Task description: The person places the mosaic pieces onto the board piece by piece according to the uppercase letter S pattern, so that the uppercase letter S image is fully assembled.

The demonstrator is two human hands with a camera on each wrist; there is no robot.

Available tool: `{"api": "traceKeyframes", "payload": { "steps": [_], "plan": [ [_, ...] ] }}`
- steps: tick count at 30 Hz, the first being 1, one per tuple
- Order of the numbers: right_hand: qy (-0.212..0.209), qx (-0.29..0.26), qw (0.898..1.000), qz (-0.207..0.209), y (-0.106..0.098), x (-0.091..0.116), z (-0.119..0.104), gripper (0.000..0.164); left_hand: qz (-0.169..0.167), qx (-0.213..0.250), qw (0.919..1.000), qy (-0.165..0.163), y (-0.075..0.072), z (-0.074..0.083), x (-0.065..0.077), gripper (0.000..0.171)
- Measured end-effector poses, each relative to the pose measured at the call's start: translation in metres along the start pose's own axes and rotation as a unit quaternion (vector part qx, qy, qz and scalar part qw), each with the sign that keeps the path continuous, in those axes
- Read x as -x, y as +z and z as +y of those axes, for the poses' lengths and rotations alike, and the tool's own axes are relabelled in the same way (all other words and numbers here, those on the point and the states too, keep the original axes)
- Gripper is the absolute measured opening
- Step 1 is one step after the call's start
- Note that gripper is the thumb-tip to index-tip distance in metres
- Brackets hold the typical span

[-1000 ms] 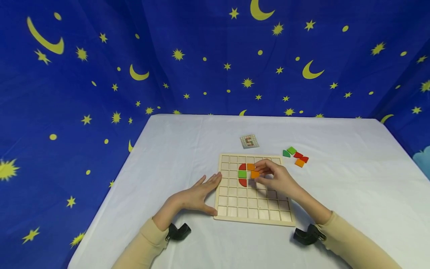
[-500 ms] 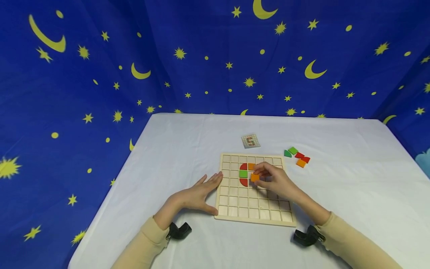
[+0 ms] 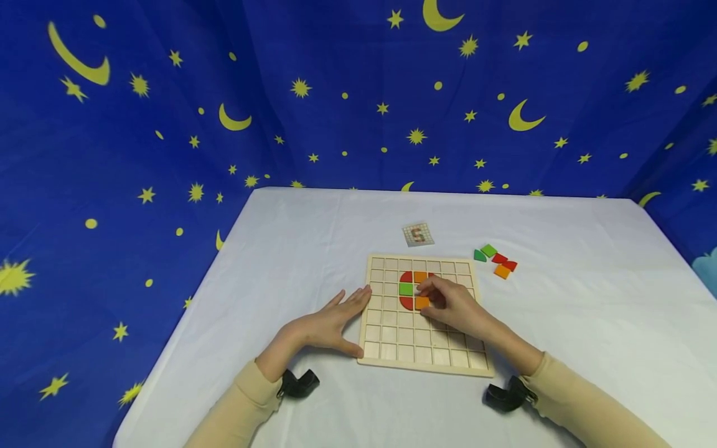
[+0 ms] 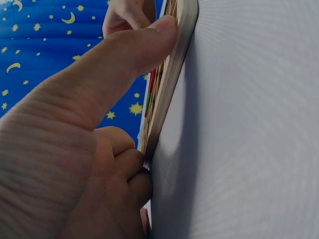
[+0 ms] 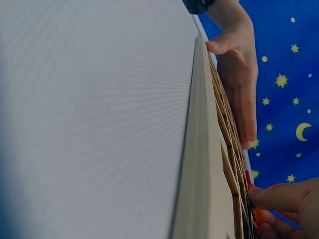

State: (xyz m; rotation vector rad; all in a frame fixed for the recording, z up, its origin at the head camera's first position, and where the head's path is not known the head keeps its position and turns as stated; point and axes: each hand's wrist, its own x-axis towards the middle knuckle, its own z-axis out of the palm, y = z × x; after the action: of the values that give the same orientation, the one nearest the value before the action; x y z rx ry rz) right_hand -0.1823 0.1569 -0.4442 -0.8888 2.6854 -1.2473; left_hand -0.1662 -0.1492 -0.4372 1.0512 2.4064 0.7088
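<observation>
A light wooden grid board (image 3: 390, 353) lies on the table. My left hand (image 3: 327, 323) rests along its left edge, thumb at the near corner and fingers spread straight; in the left wrist view the thumb (image 4: 144, 50) touches the rim. Over the board, my right hand (image 3: 456, 305) has thumb and fingers around an orange square tile (image 3: 422, 303), which lies at a cell beside a lower red quarter-round tile (image 3: 406, 303). Above are a green square tile (image 3: 406, 289), another red quarter-round (image 3: 406, 277) and a second orange square (image 3: 420, 277). Right of that, a red piece is mostly hidden by my fingers.
A small pattern card (image 3: 418, 234) showing an S-like shape lies behind the board. Loose red, orange and green tiles, among them an orange square (image 3: 501, 271), lie right of the board's far corner. A white cloth covers the table (image 3: 313, 242); a blue starry curtain hangs behind.
My right hand has brought the orange square tile slightly left and nearer, down to the cell beside the lower red quarter-round. My left hand stays at the board's edge.
</observation>
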Motion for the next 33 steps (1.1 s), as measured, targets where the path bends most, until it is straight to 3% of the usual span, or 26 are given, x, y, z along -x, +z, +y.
{"api": "traceKeyframes", "payload": {
  "steps": [11,21,33],
  "plan": [
    [-0.006,-0.005,1.0,-0.008,-0.003,0.0,-0.004,0.036,0.0,-0.002,1.0,-0.001,-0.001,0.001,0.0,0.113],
    [-0.021,-0.012,0.998,0.053,-0.03,-0.009,-0.001,0.036,0.001,0.0,1.0,0.0,-0.001,0.002,0.0,0.114],
    [0.035,-0.075,0.992,0.093,-0.062,-0.011,0.015,0.039,0.002,-0.003,1.0,0.0,0.0,0.001,0.0,0.112]
  ]
}}
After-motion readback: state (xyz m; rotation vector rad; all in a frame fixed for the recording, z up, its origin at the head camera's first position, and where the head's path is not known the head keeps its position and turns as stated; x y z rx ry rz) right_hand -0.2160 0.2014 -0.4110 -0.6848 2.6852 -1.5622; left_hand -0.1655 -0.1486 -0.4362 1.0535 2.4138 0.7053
